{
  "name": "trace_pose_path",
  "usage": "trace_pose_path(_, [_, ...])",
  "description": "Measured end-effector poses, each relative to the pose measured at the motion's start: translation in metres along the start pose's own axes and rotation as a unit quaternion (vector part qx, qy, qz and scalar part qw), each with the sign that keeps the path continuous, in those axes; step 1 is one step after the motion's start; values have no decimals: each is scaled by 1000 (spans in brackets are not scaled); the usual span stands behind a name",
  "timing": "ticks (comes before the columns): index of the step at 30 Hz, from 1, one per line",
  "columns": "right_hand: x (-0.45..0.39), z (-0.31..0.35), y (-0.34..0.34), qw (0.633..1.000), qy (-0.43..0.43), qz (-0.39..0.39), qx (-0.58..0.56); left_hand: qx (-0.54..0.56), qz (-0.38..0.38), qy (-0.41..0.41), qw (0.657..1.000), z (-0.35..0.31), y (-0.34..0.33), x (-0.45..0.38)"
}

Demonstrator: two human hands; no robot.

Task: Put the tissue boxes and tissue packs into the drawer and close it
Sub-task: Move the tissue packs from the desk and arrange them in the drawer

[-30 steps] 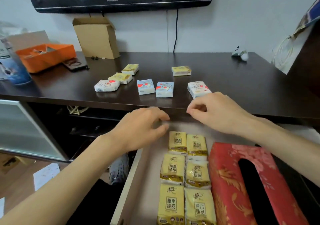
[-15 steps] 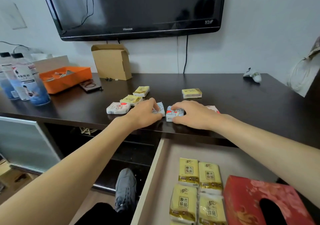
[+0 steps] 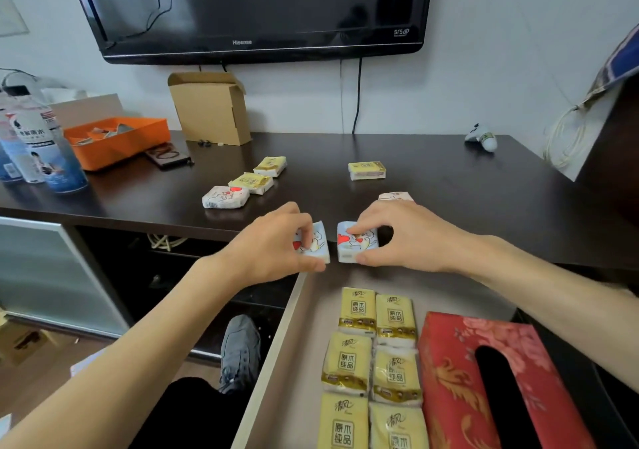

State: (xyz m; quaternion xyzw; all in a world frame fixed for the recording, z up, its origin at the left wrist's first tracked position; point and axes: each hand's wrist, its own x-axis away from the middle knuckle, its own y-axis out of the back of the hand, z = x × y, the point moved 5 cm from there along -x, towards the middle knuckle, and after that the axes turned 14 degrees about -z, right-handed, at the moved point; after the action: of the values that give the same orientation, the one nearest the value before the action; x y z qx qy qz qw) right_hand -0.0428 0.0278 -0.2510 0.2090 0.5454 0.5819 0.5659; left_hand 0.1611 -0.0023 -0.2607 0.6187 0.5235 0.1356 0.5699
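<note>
While my left hand and right hand each pinch a blue tissue pack, the open drawer lies directly below them, toward me.

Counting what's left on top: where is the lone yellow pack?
The lone yellow pack lies mid-cabinet top, below the TV, behind the right hand.
</note>
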Motion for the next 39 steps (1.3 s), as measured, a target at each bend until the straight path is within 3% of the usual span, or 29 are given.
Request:
trace_pose_path(4, [47, 1, 12, 995, -1, -85, -47, 62, -30, -2, 998, -20, 0, 22])
trace_pose_path(7, [81, 0, 16, 986, -19, -122, -110, 100, 3, -25, 995, -35, -14, 40])
trace_pose_path(12, [102, -7, -3, 992, -61, -63, -86, 81, 75, -45, 993, -49, -56, 51])
trace_pose_path(20, [97, -33, -26, 982, -154, -21, -108, 53, 101, -27, 993, -42, -91, 42])
trace_pose_path(26, [87, -33, -32, 985, -161, -16, -59, 12, 144, -25, 989, -43, -100, 32])
trace_pose_path(32, [82, -32, -42, 984, -168, 56, 4, -11, 141, -39, 989, -41, -104, 32])
trace_pose_path(36, [84, -29, -41, 984, -169, 51, 3, -9, 134, -43, 990, -43, -103, 33])
trace_pose_path(39, [87, -22, -34, 988, -152, 5, -5, -17, 122, -55, 991, -47, -96, 34])
